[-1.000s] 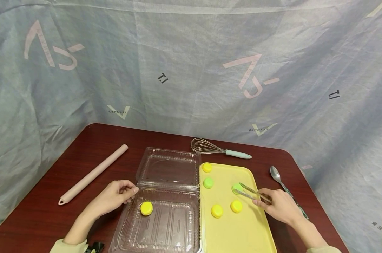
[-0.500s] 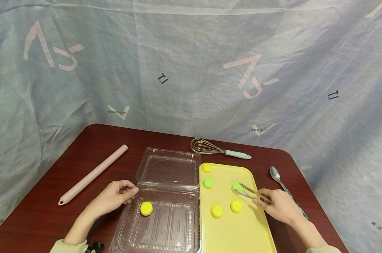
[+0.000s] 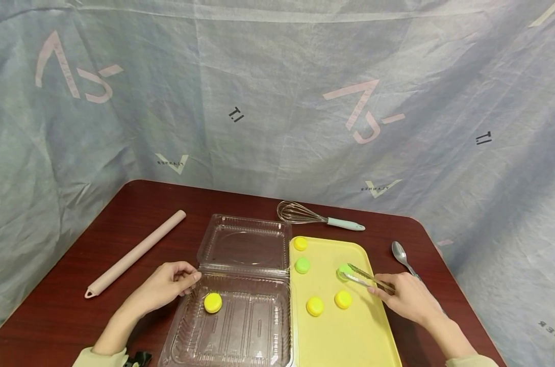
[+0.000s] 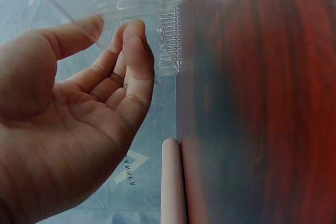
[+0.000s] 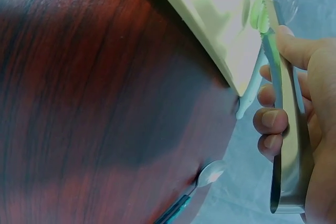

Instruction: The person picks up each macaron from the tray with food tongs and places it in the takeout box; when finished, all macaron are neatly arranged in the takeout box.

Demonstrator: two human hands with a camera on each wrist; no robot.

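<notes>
High, forward-down head view; close wrist views; shared table

Left sleeve: pale yellow-green, plain, ending on the forearm. Right sleeve: same pale shade, only its end in view. Small black piece beside the left sleeve's edge, form unclear. Left hand and right hand bare; right nails short, rounded.

This looks like a curtained-off booth, grey printed fabric hanging behind a wood-grain table.
</notes>
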